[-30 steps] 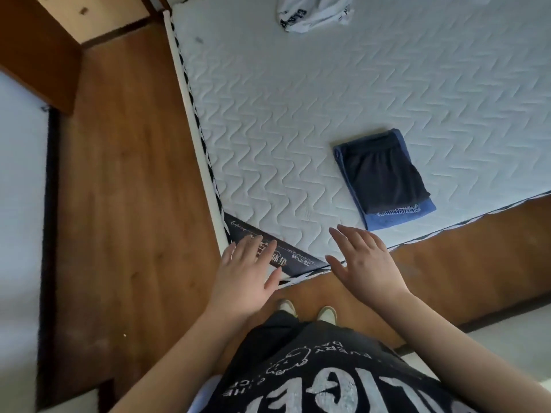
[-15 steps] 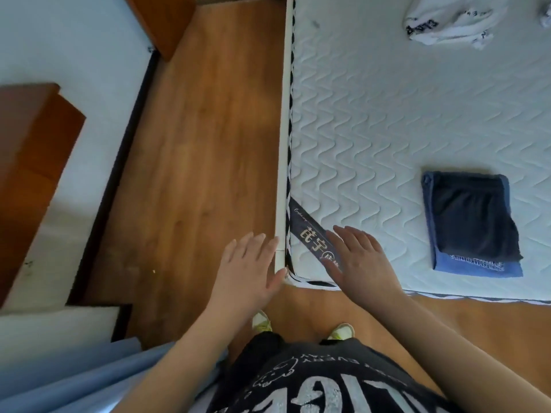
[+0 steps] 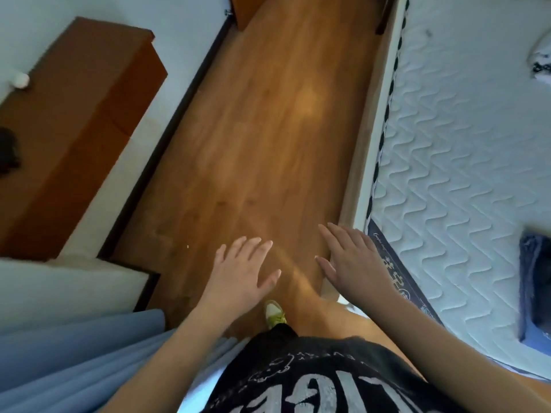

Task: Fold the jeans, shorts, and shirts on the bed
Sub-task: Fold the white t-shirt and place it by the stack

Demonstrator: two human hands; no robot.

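Folded clothes [image 3: 535, 281] lie on the bed [image 3: 465, 150] at the far right edge of the view, a dark piece on top of a blue one. Only part of the pile shows, so I cannot tell which clothes they are. A white piece of clothing with dark marks [image 3: 541, 65] sits further away on the bed, also cut off at the right edge, and it looks bunched up.

Both hands are held out flat, palms down, with nothing in them. The left hand [image 3: 241, 274] is over the wooden floor [image 3: 268, 129], fingers spread wide and straight. The right hand [image 3: 354, 260] is near the corner of the bed, over its edge, fingers open too. It is well apart from the folded pile.

The bed has a white top with wavy lines. A dark strip with writing [image 3: 399, 275] runs along its near corner.

On the left stands a brown cabinet [image 3: 77, 120] by the white wall. A blue curtain [image 3: 74, 362] hangs at the near left. A green and white shoe [image 3: 274, 314] stands on the floor below the hands. The person wears a black shirt with white print [image 3: 313, 383].
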